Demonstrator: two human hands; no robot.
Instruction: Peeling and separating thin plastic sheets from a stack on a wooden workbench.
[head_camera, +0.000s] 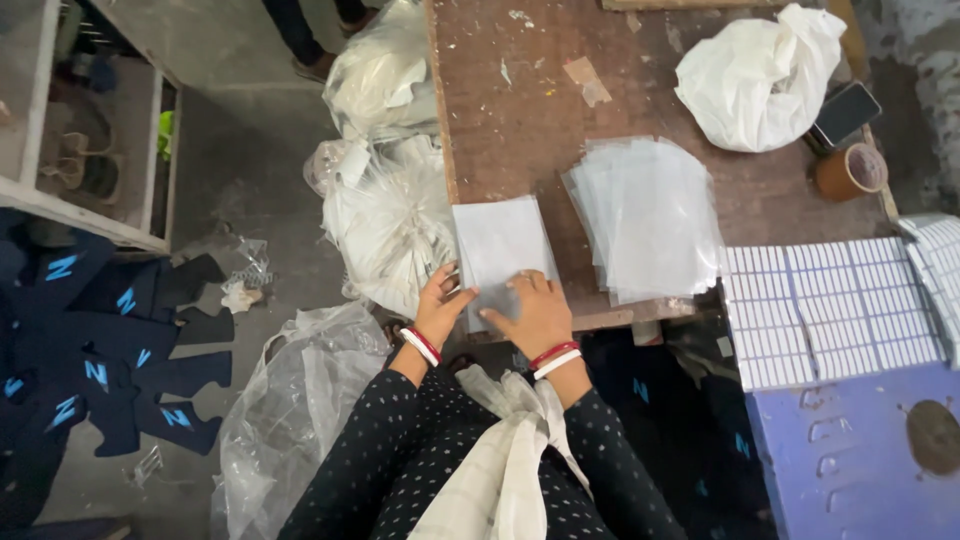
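A clear plastic pouch with a white sheet inside (497, 245) lies at the near edge of a worn brown wooden table (520, 110). My left hand (440, 305) pinches the pouch's lower left edge. My right hand (536, 312) presses flat on its lower right part, fingers spread. Both wrists wear red and white bangles. To the right of the pouch a fanned stack of empty clear pouches (645, 215) rests on the table.
A crumpled white bag (760, 75), a dark phone (845, 112) and a brown tape roll (850, 170) sit at the table's right. White label sheets (830, 310) lie on a blue surface. Clear bags of white pieces (390, 215) hang left. Dark fabric cut-outs (100, 350) cover the floor.
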